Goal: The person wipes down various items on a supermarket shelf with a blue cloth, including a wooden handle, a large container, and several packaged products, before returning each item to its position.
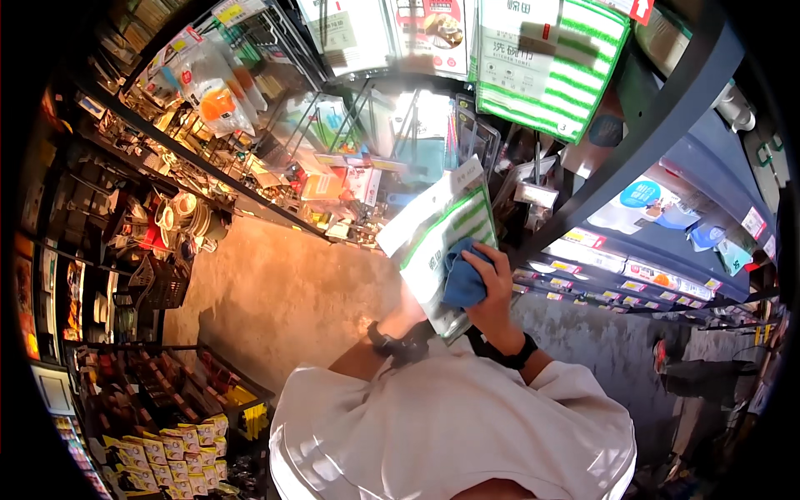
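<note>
A flat pack of green-and-white striped kitchen towel (417, 259) is held tilted in front of my chest. My left hand (409, 312) grips its lower left side from behind, its fingers mostly hidden by the pack and washed out by glare. Bunched in my right hand (497, 290) is a blue cloth (464, 278), which lies against the front of the pack. Dark bands circle both wrists. Straight ahead, a similar striped towel pack (578, 69) hangs on the display rack.
Wire hooks with hanging packets (219, 103) fill the rack ahead. A dark metal shelf post (631, 150) slants close by on the right, beside shelves with price tags (584, 237). Crates of packaged goods (169, 459) stand at lower left on the concrete floor (281, 294).
</note>
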### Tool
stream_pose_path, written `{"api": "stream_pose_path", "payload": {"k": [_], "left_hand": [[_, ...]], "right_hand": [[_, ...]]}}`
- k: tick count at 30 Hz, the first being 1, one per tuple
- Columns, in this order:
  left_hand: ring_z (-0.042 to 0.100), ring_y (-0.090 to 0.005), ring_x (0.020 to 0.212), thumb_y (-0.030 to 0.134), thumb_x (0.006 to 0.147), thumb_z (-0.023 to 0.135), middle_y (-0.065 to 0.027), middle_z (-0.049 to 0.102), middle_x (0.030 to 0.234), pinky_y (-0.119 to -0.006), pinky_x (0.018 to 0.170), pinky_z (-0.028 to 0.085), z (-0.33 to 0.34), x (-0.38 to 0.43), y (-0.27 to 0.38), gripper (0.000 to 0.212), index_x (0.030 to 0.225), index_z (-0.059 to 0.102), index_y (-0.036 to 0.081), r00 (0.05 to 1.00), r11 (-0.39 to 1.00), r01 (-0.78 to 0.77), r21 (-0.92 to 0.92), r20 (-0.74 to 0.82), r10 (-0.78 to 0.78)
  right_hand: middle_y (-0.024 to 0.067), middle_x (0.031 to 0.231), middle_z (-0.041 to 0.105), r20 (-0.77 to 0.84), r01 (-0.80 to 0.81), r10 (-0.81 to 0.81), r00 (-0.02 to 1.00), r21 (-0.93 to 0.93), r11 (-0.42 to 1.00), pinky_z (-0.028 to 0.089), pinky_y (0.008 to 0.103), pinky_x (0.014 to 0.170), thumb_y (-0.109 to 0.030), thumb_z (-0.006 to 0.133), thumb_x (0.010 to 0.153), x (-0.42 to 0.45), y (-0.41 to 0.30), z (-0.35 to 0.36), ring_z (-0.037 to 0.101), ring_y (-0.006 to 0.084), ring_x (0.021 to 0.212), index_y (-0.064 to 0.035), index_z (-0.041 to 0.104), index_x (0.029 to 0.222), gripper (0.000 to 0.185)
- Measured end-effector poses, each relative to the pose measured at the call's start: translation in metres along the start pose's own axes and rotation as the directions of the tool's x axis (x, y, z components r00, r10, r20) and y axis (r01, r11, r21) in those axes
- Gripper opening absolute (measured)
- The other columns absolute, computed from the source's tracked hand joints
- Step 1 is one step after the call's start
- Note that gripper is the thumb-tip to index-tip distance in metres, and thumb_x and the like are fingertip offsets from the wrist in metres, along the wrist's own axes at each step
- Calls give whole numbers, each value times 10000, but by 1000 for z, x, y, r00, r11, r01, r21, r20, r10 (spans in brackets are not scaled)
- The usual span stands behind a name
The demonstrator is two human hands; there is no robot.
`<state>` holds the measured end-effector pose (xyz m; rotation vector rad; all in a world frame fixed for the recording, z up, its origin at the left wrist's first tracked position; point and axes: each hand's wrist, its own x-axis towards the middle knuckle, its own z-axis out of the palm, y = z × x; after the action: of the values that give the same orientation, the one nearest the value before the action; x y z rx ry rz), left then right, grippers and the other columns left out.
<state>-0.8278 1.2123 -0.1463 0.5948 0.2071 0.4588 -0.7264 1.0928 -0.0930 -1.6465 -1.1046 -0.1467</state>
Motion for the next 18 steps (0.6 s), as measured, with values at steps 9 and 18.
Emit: {"api": "stream_pose_path", "payload": {"k": [9, 18], "left_hand": [[349, -221, 1321, 320, 908, 594, -116, 333, 1448, -356, 1099, 280, 2, -9, 26, 736, 1439, 220, -25, 990, 855, 3, 519, 118, -75], [538, -246, 1122, 319, 945, 469, -158, 535, 1243, -371, 974, 431, 0, -20, 26, 535, 1324, 413, -55, 997, 865, 82, 495, -41, -71]], "right_hand": [[158, 1168, 561, -103, -86, 94, 990, 85, 993, 468, 372, 872, 0, 710, 656, 38, 8, 15, 580, 350, 1021, -53, 615, 1141, 497], [140, 1149, 569, 62, 16, -26, 998, 166, 986, 477, 374, 841, -25, 741, 665, 46, 14, 19, 585, 342, 990, -70, 620, 1130, 482]]}}
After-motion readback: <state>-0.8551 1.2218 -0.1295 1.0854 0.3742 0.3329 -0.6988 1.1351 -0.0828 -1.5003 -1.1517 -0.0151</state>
